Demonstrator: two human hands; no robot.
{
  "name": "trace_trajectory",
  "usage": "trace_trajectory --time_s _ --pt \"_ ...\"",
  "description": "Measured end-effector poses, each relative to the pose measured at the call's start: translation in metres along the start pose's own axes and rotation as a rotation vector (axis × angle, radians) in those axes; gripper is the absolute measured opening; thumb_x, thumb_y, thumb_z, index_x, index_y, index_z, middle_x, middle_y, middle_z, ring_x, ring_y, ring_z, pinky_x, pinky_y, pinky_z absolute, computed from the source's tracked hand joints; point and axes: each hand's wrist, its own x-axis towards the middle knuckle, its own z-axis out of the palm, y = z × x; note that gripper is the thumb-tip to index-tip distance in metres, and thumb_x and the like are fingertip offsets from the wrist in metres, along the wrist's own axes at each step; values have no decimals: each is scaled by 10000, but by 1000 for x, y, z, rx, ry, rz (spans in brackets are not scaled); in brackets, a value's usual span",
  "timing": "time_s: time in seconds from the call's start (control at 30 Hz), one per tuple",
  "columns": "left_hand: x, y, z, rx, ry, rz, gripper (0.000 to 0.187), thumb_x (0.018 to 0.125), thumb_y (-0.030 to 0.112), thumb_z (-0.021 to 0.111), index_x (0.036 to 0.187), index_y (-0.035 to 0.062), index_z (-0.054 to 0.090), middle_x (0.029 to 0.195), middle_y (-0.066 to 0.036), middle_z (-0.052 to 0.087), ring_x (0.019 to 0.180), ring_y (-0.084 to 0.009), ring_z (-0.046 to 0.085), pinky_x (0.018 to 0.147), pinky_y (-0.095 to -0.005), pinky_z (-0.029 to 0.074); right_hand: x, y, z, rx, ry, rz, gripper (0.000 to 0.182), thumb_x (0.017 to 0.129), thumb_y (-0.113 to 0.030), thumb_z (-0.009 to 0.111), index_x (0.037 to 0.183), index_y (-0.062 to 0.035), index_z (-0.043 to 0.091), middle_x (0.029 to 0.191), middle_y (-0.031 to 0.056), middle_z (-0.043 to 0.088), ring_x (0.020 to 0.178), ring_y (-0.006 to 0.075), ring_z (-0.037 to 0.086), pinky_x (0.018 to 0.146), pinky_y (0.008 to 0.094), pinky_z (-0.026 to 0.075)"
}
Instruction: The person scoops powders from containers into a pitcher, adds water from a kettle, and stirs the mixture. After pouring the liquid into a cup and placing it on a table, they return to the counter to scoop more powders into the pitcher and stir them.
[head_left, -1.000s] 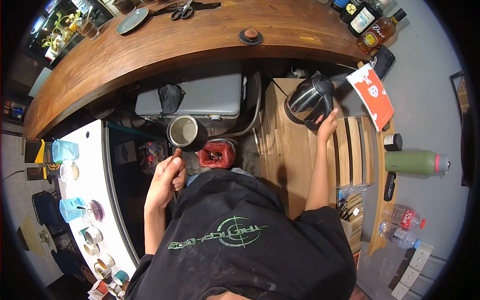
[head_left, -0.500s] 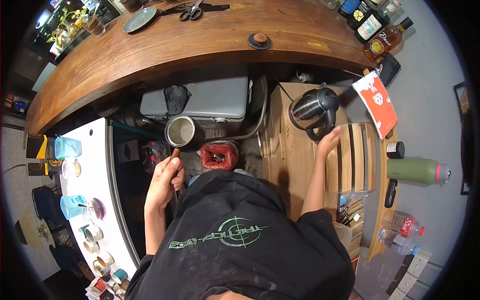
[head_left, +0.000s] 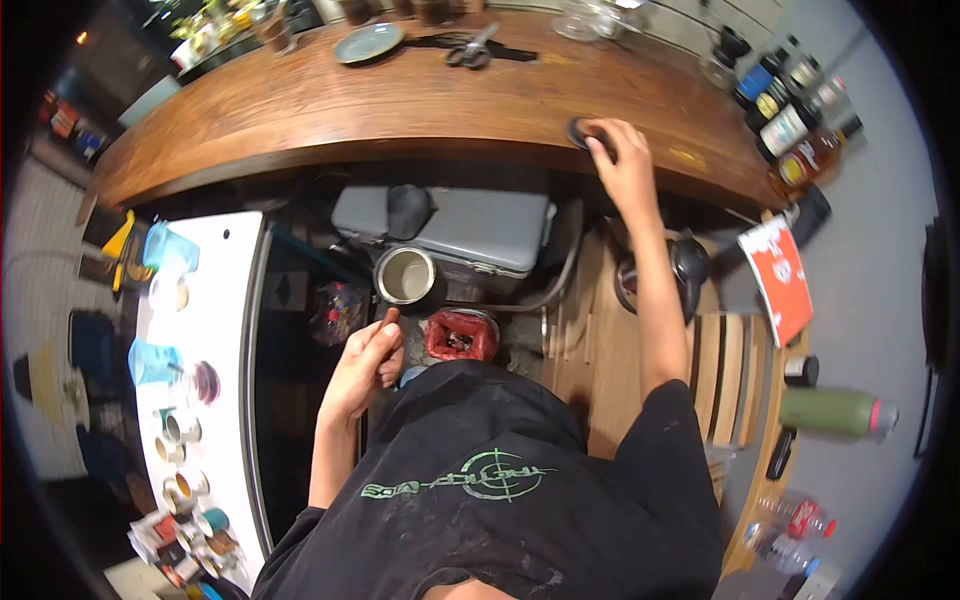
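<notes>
My right hand (head_left: 622, 160) is stretched forward onto the curved wooden counter (head_left: 420, 95), its fingers curled over a small round black lid (head_left: 578, 132). My left hand (head_left: 365, 365) is held low in front of me, closed on the handle of a steel mug (head_left: 405, 276) whose open mouth faces up. The mug looks empty. A steel electric kettle with a black handle (head_left: 692, 266) stands on the wooden side table (head_left: 600, 360), partly hidden behind my right forearm.
On the counter lie a plate (head_left: 368, 43), scissors (head_left: 470, 50) and several bottles (head_left: 790, 125) at the right end. Below it sit a grey case (head_left: 480, 225) and a red bag (head_left: 458, 335). A white shelf (head_left: 225, 330) at left holds cups; a green flask (head_left: 835, 410) lies at right.
My right hand let go of the kettle handle and reached forward up to the black lid on the counter. The left hand kept the mug. The view shifted forward.
</notes>
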Motion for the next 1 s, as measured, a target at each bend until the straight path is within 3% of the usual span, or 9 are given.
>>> trace_trajectory --time_s 0.13,0.33,0.53,0.73,0.97,1.0 --pt "-11 -2 -11 -12 63 22 308 1013 344 500 817 111 448 616 61 372 517 -33 317 476 -207 272 9 1 15 -20 -60 29 130 858 -148 654 951 -57 655 947 106 681 935 311 620 859 402 454" --pt "-23 -9 -35 -72 206 55 309 996 367 540 818 125 466 618 69 372 525 -27 315 475 -209 254 19 -17 19 -126 -56 9 138 857 -142 679 973 -70 653 927 100 674 875 300 603 805 400 467" --pt "-31 -14 -70 -105 322 95 310 1003 365 513 816 126 452 627 65 386 520 -24 303 472 -206 257 31 -113 33 93 -122 -65 151 851 -113 688 984 -50 657 933 74 661 898 235 587 809 359 460" --pt "-33 -21 -115 -125 445 188 282 1001 360 517 848 128 472 622 71 375 529 -24 302 485 -208 244 26 -206 94 450 -321 -217 188 787 -80 722 962 -60 658 938 71 664 917 258 588 866 371 438" --pt "-38 -33 -192 -134 541 220 298 1013 367 483 845 123 451 630 58 387 517 -31 302 468 -209 246 19 -299 178 664 -504 -397 243 778 -115 740 1002 -80 654 1038 48 670 1021 265 565 896 388 414" --pt "-37 -33 -202 -140 551 236 305 1009 381 487 839 133 439 618 69 347 510 -33 272 461 -215 211 19 -312 190 703 -538 -418 241 778 -114 737 1002 -82 653 1029 44 669 1012 263 565 892 386 417"
